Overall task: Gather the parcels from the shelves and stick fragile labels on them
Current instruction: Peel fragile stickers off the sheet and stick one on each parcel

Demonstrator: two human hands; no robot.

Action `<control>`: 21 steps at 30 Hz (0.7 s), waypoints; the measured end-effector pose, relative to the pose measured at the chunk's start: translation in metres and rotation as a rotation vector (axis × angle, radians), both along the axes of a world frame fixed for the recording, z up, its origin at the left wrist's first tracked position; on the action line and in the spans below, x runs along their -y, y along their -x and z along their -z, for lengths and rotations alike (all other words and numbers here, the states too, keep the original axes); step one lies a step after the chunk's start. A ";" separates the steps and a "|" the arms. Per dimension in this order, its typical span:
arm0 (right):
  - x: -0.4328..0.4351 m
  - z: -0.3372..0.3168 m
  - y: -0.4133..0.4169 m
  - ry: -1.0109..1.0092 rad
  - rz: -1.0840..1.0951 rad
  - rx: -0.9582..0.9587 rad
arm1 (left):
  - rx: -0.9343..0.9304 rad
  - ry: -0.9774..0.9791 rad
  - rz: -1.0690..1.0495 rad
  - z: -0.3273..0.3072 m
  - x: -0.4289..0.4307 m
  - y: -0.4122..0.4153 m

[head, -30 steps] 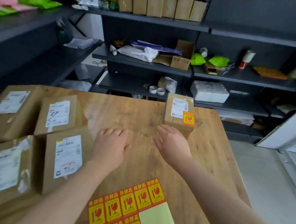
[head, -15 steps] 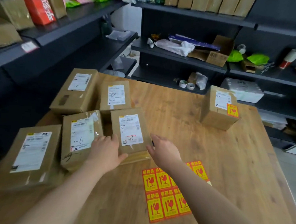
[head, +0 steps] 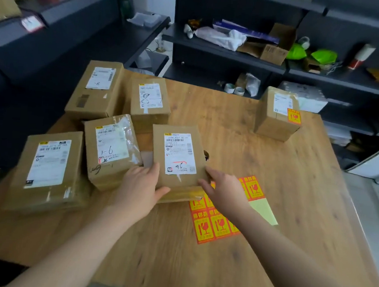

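Note:
Several brown parcels with white shipping labels lie on the wooden table (head: 281,193). My left hand (head: 140,184) grips the near left corner of the middle parcel (head: 179,156), thumb along its front edge. My right hand (head: 223,187) holds that parcel's near right corner. The parcel's near edge overlaps a sheet of red-and-yellow fragile stickers (head: 219,225). At the far right stands a parcel (head: 274,124) bearing a fragile sticker (head: 294,116). Other parcels show no fragile sticker: a far-left one (head: 96,89), one beside it (head: 150,101), a taped one marked "1-6" (head: 110,147) and a near-left one (head: 49,168).
Dark shelves run behind and to the left of the table, holding tape rolls (head: 234,89), an open carton (head: 274,53), green bags (head: 322,56) and a white plastic bag (head: 221,37). A white surface (head: 373,163) stands past the table's right edge.
My view swung left from the stickered parcel to the parcel group. Both hands went to the middle parcel and took hold of it; it now sits further right, over the sticker sheet.

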State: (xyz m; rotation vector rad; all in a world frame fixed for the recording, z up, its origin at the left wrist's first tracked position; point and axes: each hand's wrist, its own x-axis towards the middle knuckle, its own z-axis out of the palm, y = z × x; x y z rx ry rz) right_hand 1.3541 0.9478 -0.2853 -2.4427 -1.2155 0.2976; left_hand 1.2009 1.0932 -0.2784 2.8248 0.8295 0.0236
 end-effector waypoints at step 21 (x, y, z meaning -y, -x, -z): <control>0.079 0.028 0.093 0.094 -0.263 0.017 | -0.163 0.089 -0.206 0.021 0.105 0.110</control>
